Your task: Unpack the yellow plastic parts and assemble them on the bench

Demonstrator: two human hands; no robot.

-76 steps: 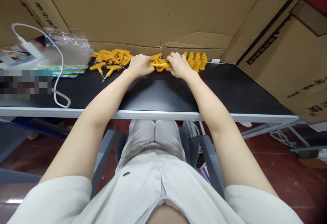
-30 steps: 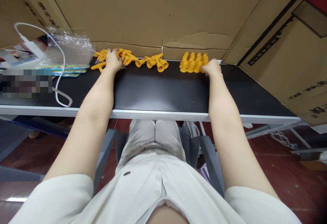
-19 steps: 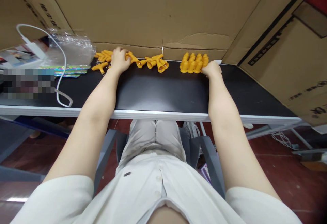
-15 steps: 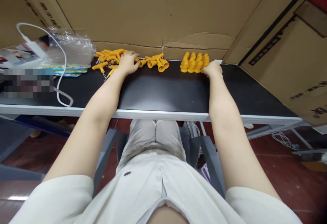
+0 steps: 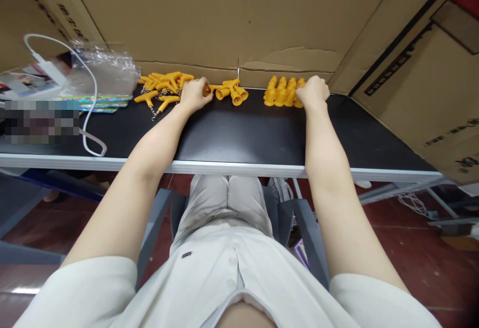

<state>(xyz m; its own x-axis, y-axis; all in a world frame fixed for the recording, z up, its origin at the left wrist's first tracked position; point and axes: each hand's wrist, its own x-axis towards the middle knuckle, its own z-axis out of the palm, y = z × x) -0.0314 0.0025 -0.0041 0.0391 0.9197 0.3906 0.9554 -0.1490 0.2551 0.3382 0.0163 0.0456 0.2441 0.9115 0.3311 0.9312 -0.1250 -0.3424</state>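
Observation:
My left hand [image 5: 195, 95] is closed around a yellow bell-shaped corkscrew base [image 5: 206, 90], whose open end shows between thumb and fingers. Left of it lies a pile of yellow T-shaped corkscrew handles [image 5: 170, 81] with metal spirals. Several more bell-shaped bases [image 5: 235, 99] lie on their sides in a loose group to its right. At the right end of a tight block of upright yellow bases [image 5: 279, 93], my right hand [image 5: 314, 91] is curled closed. Its fingertips are turned away, hiding whatever they hold.
Cardboard walls [image 5: 209, 23] stand behind and right of the black tabletop [image 5: 239, 138]. On the left are a clear plastic bag [image 5: 108, 71], colourful packets [image 5: 112, 103] and a white cable [image 5: 95, 88]. A metal edge [image 5: 239, 169] runs along the front.
My left hand has moved slightly right and closed around a base, uncovering more handles. My right hand has risen a little at the end of the upright block.

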